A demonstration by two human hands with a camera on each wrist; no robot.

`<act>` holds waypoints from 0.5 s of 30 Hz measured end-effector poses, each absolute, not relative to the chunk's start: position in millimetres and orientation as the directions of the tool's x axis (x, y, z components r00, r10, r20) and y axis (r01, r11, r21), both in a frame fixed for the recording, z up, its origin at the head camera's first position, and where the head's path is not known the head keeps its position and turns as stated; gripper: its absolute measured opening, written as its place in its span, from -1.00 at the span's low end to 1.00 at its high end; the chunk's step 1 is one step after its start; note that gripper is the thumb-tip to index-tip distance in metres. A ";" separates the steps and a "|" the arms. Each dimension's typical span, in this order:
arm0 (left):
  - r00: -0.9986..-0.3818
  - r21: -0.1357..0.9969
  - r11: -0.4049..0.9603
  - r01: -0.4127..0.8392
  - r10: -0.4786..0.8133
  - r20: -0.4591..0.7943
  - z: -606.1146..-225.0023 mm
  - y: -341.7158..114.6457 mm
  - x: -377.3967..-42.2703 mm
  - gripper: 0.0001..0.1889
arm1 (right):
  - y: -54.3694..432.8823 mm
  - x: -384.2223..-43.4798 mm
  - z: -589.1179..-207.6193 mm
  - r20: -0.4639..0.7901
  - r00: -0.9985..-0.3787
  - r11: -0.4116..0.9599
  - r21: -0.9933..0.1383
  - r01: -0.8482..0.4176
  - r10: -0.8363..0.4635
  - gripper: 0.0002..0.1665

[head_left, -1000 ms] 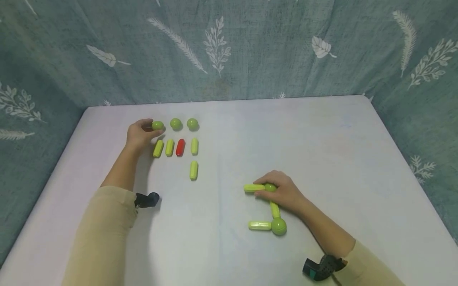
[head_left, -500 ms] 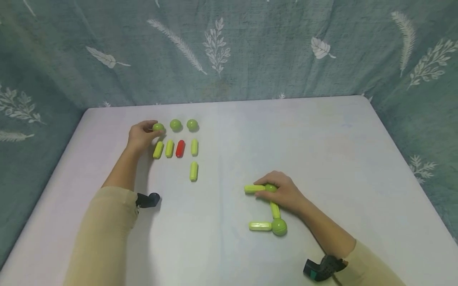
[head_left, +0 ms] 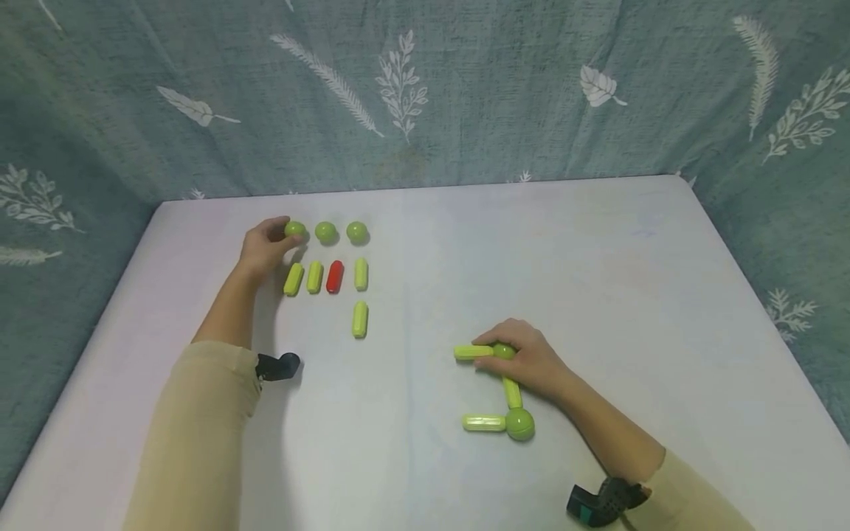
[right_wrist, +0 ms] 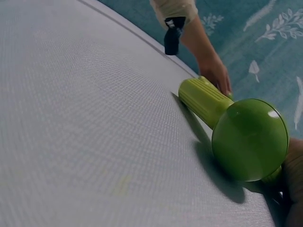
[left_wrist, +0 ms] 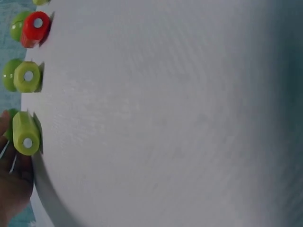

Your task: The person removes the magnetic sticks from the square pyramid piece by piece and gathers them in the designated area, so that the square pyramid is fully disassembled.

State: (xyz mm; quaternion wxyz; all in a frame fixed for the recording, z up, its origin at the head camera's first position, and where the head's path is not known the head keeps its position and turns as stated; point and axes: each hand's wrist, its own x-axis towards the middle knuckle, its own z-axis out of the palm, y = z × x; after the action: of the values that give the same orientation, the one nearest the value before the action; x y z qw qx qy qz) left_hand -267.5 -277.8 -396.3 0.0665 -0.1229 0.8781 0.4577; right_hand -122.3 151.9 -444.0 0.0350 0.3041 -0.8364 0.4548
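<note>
My left hand [head_left: 264, 248] pinches a green ball [head_left: 295, 229] between thumb and fingers at the far left of the table. Two more green balls [head_left: 326, 233] sit in line to its right. My right hand [head_left: 524, 355] grips a green ball [head_left: 505, 352] at the upper corner of a joined shape. From that corner a yellow-green magnetic rod [head_left: 473, 352] points left, and another rod [head_left: 512, 392] runs toward me to a larger-looking green ball [head_left: 520, 425]. A third rod [head_left: 483, 422] extends left from that ball. In the right wrist view this near ball [right_wrist: 250, 140] hides most of my right hand.
Below the row of balls lie several loose yellow-green rods [head_left: 315, 277] and one red rod [head_left: 335, 276]. A single rod [head_left: 359, 319] lies nearer me. The white table [head_left: 631, 280] ends at a leaf-patterned teal cloth [head_left: 478, 96] behind and at both sides.
My left hand and its ball have shifted slightly away from me and to the right. My right hand keeps its grip, and the joined shape stays in place.
</note>
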 end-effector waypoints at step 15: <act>-0.938 0.816 0.472 -0.334 -0.250 -0.239 -388.9 -266.9 -257.5 -0.23 | 154.0 -121.2 -442.1 0.316 -0.819 0.405 -0.748 -0.525 -0.479 -0.67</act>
State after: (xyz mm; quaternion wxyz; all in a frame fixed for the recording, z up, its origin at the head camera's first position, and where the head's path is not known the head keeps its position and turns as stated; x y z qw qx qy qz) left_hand -257.5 -266.9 -388.9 0.0432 -0.1705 0.8568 0.4847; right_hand -121.2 154.0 -442.1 0.0254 0.2998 -0.8376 0.4559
